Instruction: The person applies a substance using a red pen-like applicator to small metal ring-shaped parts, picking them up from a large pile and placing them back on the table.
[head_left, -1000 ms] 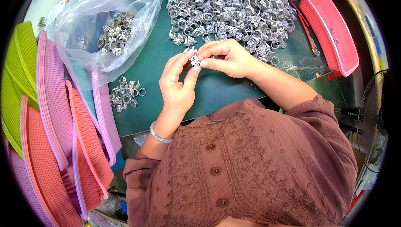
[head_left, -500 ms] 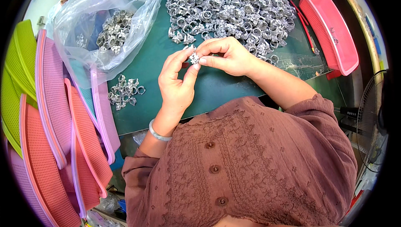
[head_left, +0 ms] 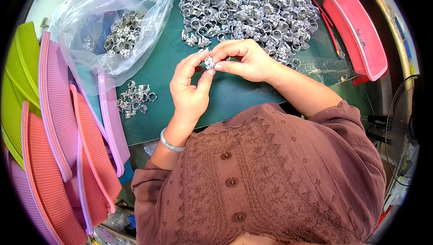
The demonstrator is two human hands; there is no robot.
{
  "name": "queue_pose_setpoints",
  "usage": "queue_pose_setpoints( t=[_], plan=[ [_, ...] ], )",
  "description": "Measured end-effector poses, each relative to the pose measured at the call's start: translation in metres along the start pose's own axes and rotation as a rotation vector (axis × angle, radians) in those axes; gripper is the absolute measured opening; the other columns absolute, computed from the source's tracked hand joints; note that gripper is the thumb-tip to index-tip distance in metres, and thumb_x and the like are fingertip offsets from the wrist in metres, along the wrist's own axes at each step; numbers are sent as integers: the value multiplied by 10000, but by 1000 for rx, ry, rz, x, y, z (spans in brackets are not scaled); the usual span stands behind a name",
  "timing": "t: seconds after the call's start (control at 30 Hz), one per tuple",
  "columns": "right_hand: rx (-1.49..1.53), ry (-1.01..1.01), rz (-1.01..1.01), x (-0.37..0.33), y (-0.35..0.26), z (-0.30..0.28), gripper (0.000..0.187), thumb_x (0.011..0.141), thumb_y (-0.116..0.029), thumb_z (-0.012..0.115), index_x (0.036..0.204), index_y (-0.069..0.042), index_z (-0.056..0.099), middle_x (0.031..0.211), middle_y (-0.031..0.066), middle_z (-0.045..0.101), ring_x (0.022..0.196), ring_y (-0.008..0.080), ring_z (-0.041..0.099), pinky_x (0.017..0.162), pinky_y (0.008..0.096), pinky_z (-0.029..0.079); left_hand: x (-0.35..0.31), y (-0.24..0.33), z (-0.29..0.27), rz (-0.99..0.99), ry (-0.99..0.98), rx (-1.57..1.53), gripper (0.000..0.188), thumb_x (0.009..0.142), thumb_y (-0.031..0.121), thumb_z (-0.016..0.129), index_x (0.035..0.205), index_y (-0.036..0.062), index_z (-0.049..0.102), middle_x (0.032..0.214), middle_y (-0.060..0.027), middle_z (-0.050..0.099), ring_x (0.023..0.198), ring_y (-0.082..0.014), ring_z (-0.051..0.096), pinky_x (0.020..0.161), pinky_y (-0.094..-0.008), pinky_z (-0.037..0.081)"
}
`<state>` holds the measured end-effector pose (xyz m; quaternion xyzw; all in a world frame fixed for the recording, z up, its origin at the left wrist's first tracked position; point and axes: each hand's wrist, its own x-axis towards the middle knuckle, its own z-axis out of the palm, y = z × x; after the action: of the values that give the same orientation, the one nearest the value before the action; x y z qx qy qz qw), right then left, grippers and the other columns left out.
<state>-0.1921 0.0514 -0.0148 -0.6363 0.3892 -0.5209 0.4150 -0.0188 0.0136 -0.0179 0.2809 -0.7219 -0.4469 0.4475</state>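
Observation:
Between my fingertips is a silver ring (head_left: 209,63) with a cluster of sparkling stones facing up. My left hand (head_left: 190,82) pinches it from the left, thumb below and fingers above. My right hand (head_left: 243,60) grips its right side with thumb and forefinger, and another bit of silver metal shows by those fingers. Just beyond my hands spreads a large heap of similar rings (head_left: 252,10) on the green tabletop (head_left: 230,98). A small group of rings (head_left: 134,98) lies to the left of my left wrist.
A clear plastic bag (head_left: 155,33) holding more rings stands at the far left. Stacked pink, purple and green baskets (head_left: 54,105) crowd the left side. On the right are red-handled pliers (head_left: 331,33), a pink basket (head_left: 361,37) and a fan (head_left: 399,123).
The ring in my fingers has tilted slightly, and both hands have shifted only a little. At the far upper left, another person's hand has moved upward, mostly out of view.

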Motion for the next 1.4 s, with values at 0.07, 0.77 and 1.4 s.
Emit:
queue_pose_setpoints(
  t=[0.07,0.77,1.4],
  plan=[
    [-3,-1,15,0,-1,0,88,780,-27,601,862,2,610,902,72,596,857,137,551,785,281,432,0,0,0,23,-4,10,332,719,-32,625,1041,45,599,1020,-88,585,915,-170,546,746,-268,459],
    [126,81,95,-1,-6,2,114,816,-49,590,920,-4,597,865,34,598,801,86,553,709,228,454,-2,1,4,-197,-78,-430,251,841,-41,490,1090,-20,500,964,-58,548,836,-100,529,726,-225,470],
    [171,82,123,-2,-6,1,100,804,-23,587,901,-1,584,863,27,590,808,77,550,716,224,457,-2,0,5,-111,-58,-370,239,835,-64,483,1055,-15,564,1073,-92,506,844,-114,540,716,-234,500]
  ],
)
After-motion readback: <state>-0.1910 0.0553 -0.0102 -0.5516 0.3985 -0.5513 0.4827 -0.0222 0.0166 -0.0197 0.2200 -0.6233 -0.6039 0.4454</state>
